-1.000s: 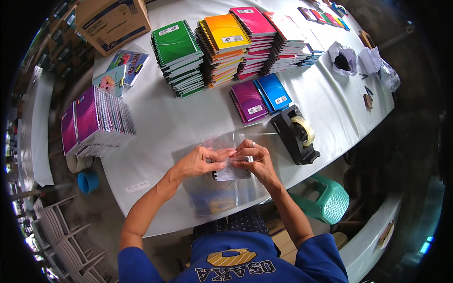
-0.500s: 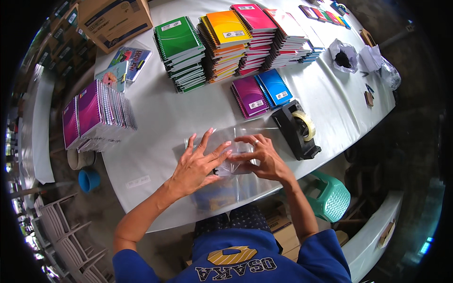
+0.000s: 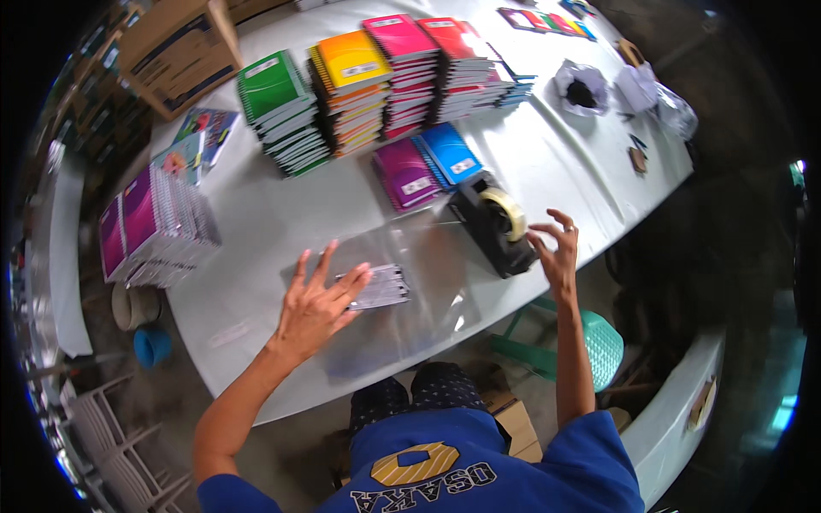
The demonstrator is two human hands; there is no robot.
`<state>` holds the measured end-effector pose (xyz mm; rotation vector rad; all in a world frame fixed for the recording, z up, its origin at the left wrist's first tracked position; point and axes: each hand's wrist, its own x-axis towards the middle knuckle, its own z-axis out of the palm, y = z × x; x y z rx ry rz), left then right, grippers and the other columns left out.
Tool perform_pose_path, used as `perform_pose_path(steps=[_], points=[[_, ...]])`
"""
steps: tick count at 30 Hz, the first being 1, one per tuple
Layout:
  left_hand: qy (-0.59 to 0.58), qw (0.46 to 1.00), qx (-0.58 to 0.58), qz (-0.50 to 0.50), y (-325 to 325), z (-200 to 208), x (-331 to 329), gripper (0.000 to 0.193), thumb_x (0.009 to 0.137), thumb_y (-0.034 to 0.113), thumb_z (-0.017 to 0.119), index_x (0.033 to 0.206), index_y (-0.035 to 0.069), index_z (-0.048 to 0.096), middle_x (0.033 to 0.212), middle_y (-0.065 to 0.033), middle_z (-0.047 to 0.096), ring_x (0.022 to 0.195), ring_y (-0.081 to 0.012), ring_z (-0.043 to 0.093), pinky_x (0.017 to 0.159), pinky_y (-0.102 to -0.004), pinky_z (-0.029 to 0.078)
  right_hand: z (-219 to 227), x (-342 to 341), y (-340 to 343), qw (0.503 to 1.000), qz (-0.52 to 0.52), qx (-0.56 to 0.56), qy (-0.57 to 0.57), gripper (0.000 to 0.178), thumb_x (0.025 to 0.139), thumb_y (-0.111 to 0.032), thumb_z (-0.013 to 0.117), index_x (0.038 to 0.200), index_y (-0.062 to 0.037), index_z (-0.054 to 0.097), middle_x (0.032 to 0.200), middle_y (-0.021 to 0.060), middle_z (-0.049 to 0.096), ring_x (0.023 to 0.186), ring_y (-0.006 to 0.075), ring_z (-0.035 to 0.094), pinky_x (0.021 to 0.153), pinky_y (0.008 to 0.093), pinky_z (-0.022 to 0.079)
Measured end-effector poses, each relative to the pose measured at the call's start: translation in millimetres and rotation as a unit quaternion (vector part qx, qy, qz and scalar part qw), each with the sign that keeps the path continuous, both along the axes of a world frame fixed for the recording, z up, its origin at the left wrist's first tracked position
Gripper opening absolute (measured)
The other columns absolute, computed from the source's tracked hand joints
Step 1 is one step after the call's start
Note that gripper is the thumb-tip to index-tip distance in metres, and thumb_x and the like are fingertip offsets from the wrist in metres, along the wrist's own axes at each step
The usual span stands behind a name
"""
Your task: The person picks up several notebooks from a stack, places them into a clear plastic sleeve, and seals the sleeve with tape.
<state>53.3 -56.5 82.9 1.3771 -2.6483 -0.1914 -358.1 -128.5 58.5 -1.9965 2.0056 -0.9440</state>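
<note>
My left hand (image 3: pixel 318 299) lies with its fingers spread over a small, flat white bundle with dark print (image 3: pixel 381 288), its fingertips on the bundle's left part. A clear plastic sheet (image 3: pixel 436 299) is spread around it on the table. At the right, my right hand (image 3: pixel 558 250) is raised beside the black tape dispenser (image 3: pixel 487 231) with its fingers curved and apart. Nothing shows between them. The roll of clear yellowish tape (image 3: pixel 505 214) sits in the dispenser. Just behind it are a purple notebook (image 3: pixel 405 173) and a blue notebook (image 3: pixel 451 156).
Tall piles of green (image 3: pixel 278 94), yellow-orange (image 3: pixel 351 64), pink (image 3: pixel 400 43) and red (image 3: pixel 453 51) spiral notebooks stand at the back. Purple notebooks (image 3: pixel 154 222) are stacked at left. A cardboard box (image 3: pixel 180 56) stands far left, a green stool (image 3: pixel 601 346) below the right edge.
My right hand has left the bundle and moved right, to the tape dispenser. My left hand has stayed on the bundle, which is now more exposed. The whole view has shifted slightly.
</note>
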Motion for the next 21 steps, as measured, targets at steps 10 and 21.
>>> perform_pose_path(steps=[10,21], points=[[-0.011,1.000,0.002,0.020,3.8,10.1,-11.6,0.071,0.068,0.017,0.081,0.134,0.018,0.057,0.140,0.0081,0.051,0.141,-0.0336,0.030,0.113,-0.0597,0.023,-20.1,-78.9,-15.7,0.774,0.115,0.449,-0.431,0.041,0.078,-0.030,0.079,0.097,0.0046,0.070,0.138,0.0163,0.048,0.111,0.0231,0.057,0.092,0.0350,0.048],[-0.009,1.000,0.007,0.028,7.3,7.7,-6.0,0.076,0.069,0.018,0.080,0.139,0.021,0.051,0.143,0.0082,0.048,0.143,-0.0336,0.027,0.116,-0.0584,0.019,-45.1,-71.5,37.4,0.990,0.030,0.130,-0.053,0.011,0.071,-0.013,0.079,0.076,-0.0046,0.073,0.138,0.0150,0.050,0.125,0.0324,0.044,0.094,0.0485,0.042]])
